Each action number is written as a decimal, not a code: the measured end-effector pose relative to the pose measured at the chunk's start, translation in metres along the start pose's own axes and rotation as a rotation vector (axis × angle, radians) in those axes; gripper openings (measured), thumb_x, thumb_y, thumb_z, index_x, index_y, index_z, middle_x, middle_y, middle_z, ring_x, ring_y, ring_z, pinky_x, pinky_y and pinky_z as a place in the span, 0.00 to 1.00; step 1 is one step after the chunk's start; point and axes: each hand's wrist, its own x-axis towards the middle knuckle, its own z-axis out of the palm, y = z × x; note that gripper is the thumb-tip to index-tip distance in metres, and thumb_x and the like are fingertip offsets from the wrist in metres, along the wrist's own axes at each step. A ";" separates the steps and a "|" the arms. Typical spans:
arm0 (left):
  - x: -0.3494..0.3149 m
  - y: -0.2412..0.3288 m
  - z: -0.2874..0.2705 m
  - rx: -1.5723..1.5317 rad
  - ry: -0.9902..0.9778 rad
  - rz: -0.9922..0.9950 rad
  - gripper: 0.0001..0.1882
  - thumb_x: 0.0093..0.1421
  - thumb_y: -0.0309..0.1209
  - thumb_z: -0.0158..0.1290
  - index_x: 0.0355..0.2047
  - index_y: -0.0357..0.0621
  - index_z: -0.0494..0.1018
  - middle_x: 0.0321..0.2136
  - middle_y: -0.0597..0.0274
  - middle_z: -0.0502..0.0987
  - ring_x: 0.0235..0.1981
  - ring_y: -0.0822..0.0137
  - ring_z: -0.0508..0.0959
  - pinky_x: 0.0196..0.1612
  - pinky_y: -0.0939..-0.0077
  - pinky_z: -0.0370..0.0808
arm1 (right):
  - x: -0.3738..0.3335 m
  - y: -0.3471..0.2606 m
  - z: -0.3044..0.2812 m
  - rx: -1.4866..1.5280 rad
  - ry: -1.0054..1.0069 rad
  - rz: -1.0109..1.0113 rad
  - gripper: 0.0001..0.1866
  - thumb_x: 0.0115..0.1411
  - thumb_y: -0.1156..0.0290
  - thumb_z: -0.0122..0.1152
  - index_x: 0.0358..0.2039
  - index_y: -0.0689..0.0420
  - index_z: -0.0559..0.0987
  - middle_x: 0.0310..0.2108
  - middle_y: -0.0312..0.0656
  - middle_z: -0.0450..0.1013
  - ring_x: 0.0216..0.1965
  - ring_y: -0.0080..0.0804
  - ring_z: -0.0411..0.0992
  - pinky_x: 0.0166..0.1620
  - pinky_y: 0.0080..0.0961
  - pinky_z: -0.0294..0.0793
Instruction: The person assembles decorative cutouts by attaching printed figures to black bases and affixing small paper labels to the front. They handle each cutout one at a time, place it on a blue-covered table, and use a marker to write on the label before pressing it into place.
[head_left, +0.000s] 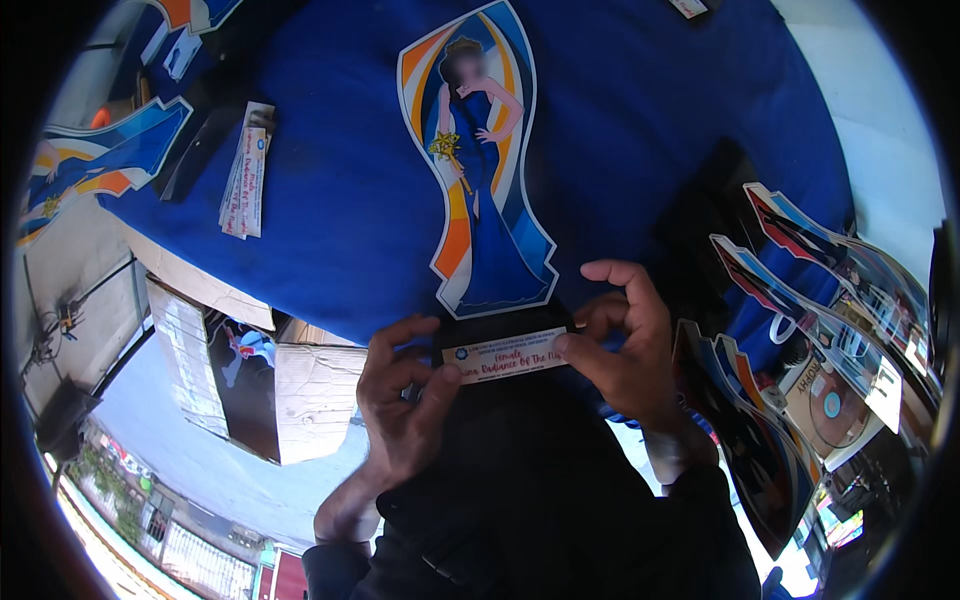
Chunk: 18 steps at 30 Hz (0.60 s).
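A cut-out trophy plaque (485,170) stands in front of me on the blue cloth. It shows a figure in a blue gown with a golden bouquet, among orange, white and blue swirls. At its near end is a black base (505,328), with a white printed label strip (508,356) against its front. My left hand (405,395) grips the strip's left end, its thumb over the corner and its other fingers curled beside the base. At the right end my right hand (630,345) presses with the thumb, its index finger raised and bent. Whether the strip is stuck down, I cannot tell.
More label strips (246,170) lie on the blue cloth (330,230) at left, near another cut-out plaque (125,160). An open cardboard box (315,385) sits below the table edge. Several plaques (750,430) stand at right, near a cardboard piece (825,410).
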 end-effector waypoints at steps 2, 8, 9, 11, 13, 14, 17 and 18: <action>0.002 -0.002 -0.001 0.033 -0.002 -0.001 0.11 0.60 0.25 0.63 0.21 0.33 0.78 0.53 0.46 0.75 0.49 0.56 0.79 0.50 0.65 0.74 | 0.003 0.002 0.000 0.002 -0.002 -0.023 0.31 0.51 0.81 0.71 0.55 0.64 0.68 0.18 0.37 0.74 0.28 0.22 0.76 0.44 0.23 0.73; 0.002 -0.004 -0.001 0.032 -0.003 -0.018 0.12 0.60 0.25 0.62 0.20 0.34 0.77 0.52 0.45 0.75 0.51 0.55 0.78 0.52 0.64 0.74 | 0.004 0.004 0.000 -0.023 -0.011 -0.055 0.31 0.51 0.81 0.72 0.54 0.64 0.68 0.17 0.37 0.74 0.27 0.21 0.76 0.44 0.24 0.73; 0.001 -0.004 -0.001 0.033 0.002 -0.010 0.12 0.60 0.25 0.62 0.20 0.34 0.77 0.52 0.45 0.75 0.51 0.55 0.78 0.52 0.64 0.74 | 0.004 0.004 0.000 -0.027 -0.010 -0.060 0.31 0.51 0.81 0.71 0.54 0.64 0.68 0.18 0.37 0.74 0.27 0.21 0.76 0.44 0.24 0.73; 0.001 -0.004 0.000 0.033 0.013 -0.030 0.12 0.59 0.24 0.62 0.20 0.34 0.77 0.52 0.45 0.76 0.52 0.54 0.77 0.53 0.63 0.73 | 0.004 0.004 0.000 -0.026 -0.008 -0.062 0.31 0.51 0.81 0.71 0.54 0.64 0.68 0.18 0.37 0.74 0.27 0.21 0.76 0.44 0.24 0.73; 0.001 -0.003 0.000 0.051 0.018 -0.046 0.12 0.59 0.24 0.63 0.19 0.34 0.76 0.51 0.45 0.76 0.54 0.52 0.77 0.55 0.62 0.72 | 0.004 0.004 0.001 -0.016 -0.006 -0.057 0.30 0.51 0.81 0.71 0.54 0.64 0.68 0.18 0.37 0.74 0.26 0.21 0.75 0.43 0.24 0.73; 0.001 -0.002 0.000 0.070 0.017 -0.058 0.12 0.59 0.24 0.63 0.19 0.34 0.76 0.51 0.45 0.77 0.55 0.51 0.76 0.55 0.61 0.72 | 0.004 0.004 0.001 -0.012 -0.003 -0.054 0.30 0.51 0.81 0.71 0.53 0.63 0.68 0.18 0.38 0.74 0.26 0.21 0.75 0.43 0.23 0.73; 0.002 -0.001 0.000 0.083 0.020 -0.083 0.12 0.58 0.24 0.63 0.19 0.35 0.76 0.50 0.45 0.77 0.57 0.50 0.75 0.57 0.59 0.70 | 0.004 0.004 0.001 -0.013 0.002 -0.054 0.30 0.51 0.81 0.71 0.53 0.63 0.68 0.18 0.38 0.74 0.26 0.21 0.76 0.43 0.23 0.73; 0.002 -0.001 0.000 0.080 0.022 -0.090 0.12 0.57 0.24 0.64 0.18 0.35 0.76 0.50 0.45 0.77 0.58 0.49 0.75 0.58 0.58 0.69 | 0.004 0.004 0.001 -0.024 -0.001 -0.059 0.30 0.51 0.81 0.71 0.53 0.63 0.68 0.18 0.38 0.74 0.26 0.21 0.76 0.42 0.23 0.73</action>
